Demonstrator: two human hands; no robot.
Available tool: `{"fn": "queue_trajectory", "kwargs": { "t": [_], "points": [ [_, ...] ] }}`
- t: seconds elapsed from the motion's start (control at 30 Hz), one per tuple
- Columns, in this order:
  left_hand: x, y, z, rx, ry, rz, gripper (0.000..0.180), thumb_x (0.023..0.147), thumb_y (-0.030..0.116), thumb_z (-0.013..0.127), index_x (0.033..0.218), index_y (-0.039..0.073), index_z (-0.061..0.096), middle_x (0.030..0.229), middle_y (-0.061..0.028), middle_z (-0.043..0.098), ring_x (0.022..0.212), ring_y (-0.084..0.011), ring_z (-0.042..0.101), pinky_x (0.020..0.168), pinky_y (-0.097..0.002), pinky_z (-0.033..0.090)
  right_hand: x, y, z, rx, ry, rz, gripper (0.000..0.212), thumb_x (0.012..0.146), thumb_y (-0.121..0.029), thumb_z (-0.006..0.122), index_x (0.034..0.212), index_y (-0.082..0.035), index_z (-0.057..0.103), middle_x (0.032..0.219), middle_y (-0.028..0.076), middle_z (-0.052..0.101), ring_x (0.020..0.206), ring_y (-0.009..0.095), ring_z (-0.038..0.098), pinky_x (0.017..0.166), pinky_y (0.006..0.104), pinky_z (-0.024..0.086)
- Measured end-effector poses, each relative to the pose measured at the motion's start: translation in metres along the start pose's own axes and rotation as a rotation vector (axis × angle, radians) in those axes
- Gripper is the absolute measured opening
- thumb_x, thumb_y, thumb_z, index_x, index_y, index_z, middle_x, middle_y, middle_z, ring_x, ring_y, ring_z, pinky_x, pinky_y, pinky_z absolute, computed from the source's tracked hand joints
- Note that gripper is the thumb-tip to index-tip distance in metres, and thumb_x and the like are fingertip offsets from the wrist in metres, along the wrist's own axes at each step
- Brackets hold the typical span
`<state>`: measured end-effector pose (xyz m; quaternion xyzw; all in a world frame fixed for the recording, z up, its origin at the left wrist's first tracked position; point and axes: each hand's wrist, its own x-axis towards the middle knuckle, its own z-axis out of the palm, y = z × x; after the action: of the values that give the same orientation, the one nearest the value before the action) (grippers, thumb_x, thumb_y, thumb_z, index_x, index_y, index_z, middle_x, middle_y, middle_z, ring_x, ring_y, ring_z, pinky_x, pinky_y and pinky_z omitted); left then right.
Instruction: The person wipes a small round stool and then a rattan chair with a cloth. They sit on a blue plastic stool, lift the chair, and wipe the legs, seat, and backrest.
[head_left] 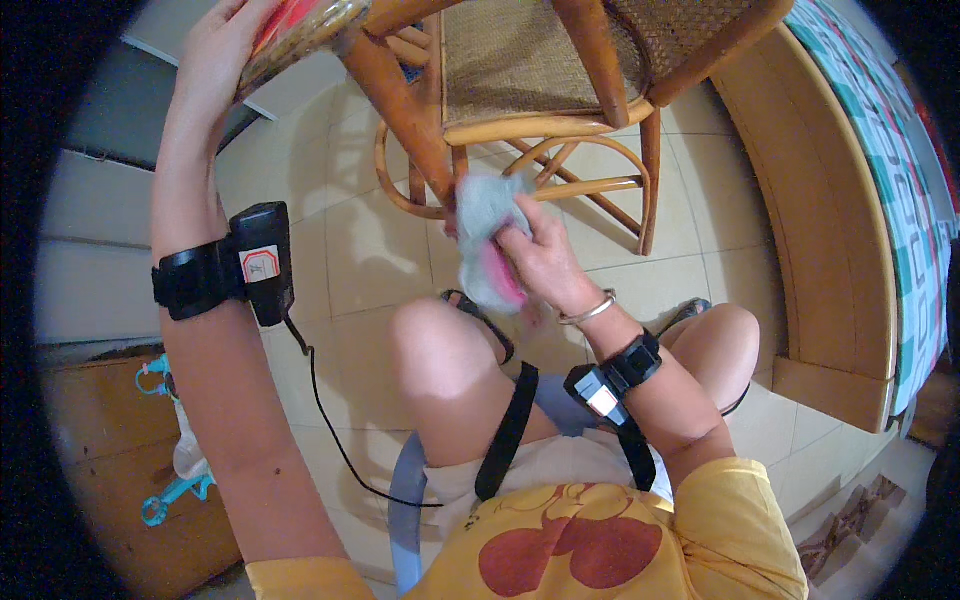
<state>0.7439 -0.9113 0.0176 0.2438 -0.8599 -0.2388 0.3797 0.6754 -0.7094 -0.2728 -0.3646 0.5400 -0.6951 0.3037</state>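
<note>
My right hand (548, 262) is closed around a crumpled grey-green and pink cloth (490, 215), which is blurred by motion. The cloth lies against the lower end of a brown rattan leg (405, 115) slanting down from the upper left. At the top left, my left hand (228, 35) grips the rim of that rattan piece (305, 42), which looks like a chair with a red patch on top. Part of this hand is cut off by the picture's upper edge. Just behind the cloth stands a second rattan chair (540, 75) with a woven seat.
Beige floor tiles (370, 250) lie below. To the right is a wooden table or cabinet (830, 220) with a patterned teal cloth (890, 130). Turquoise hangers (180, 495) hang by a wooden surface at left. A black cable (345, 440) runs from my left forearm to my waist.
</note>
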Motion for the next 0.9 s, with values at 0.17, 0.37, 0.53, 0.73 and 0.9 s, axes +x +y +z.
{"fn": "queue_trajectory", "kwargs": {
  "t": [0.17,0.37,0.53,0.73,0.9],
  "points": [
    [0.003,-0.004,0.001,0.002,0.012,0.02,0.021,0.094,0.021,0.058,0.095,0.002,0.066,0.087,-0.001,0.064,0.08,-0.0086,0.057,0.074,-0.0244,0.046,0.035,-0.022,0.047,-0.398,0.117,-0.298,0.037,0.082,-0.012,0.055,0.115,0.004,0.057,0.099,0.026,0.064,0.095,0.044,0.062,0.085,0.0471,0.05],
    [0.006,-0.005,0.0,0.016,0.001,0.063,0.021,0.094,0.021,0.058,0.094,0.002,0.066,0.086,-0.0011,0.064,0.078,-0.0087,0.057,0.073,-0.0248,0.047,0.013,0.049,0.038,-0.494,-0.151,0.109,0.029,0.082,-0.016,0.056,0.1,0.005,0.064,0.094,0.032,0.063,0.089,0.046,0.063,0.083,0.0495,0.051],
    [0.0,-0.001,-0.001,0.026,0.002,0.088,0.021,0.094,0.021,0.058,0.095,0.002,0.066,0.086,-0.0015,0.065,0.078,-0.0089,0.058,0.073,-0.0246,0.047,0.02,0.069,0.023,-0.448,-0.235,0.227,0.037,0.086,-0.013,0.054,0.121,-0.002,0.058,0.11,0.022,0.066,0.104,0.037,0.063,0.094,0.0439,0.048],
    [0.0,-0.01,0.006,0.07,0.039,0.11,0.022,0.094,0.022,0.058,0.097,0.002,0.066,0.088,-0.002,0.065,0.079,-0.0095,0.059,0.073,-0.0244,0.048,-0.021,0.081,-0.023,-0.018,0.134,0.481,0.028,0.087,-0.007,0.051,0.113,0.003,0.059,0.1,0.016,0.068,0.092,0.026,0.065,0.084,0.0384,0.052],
    [0.029,-0.037,-0.013,0.139,-0.108,-0.031,0.041,0.093,0.039,0.059,0.118,0.007,0.067,0.112,-0.0031,0.066,0.099,-0.0106,0.06,0.086,-0.0232,0.046,-0.017,0.098,-0.092,-0.095,0.578,0.289,0.022,0.088,-0.005,0.052,0.108,0.001,0.06,0.097,0.009,0.066,0.084,0.017,0.061,0.075,0.0316,0.053]
  ]
}}
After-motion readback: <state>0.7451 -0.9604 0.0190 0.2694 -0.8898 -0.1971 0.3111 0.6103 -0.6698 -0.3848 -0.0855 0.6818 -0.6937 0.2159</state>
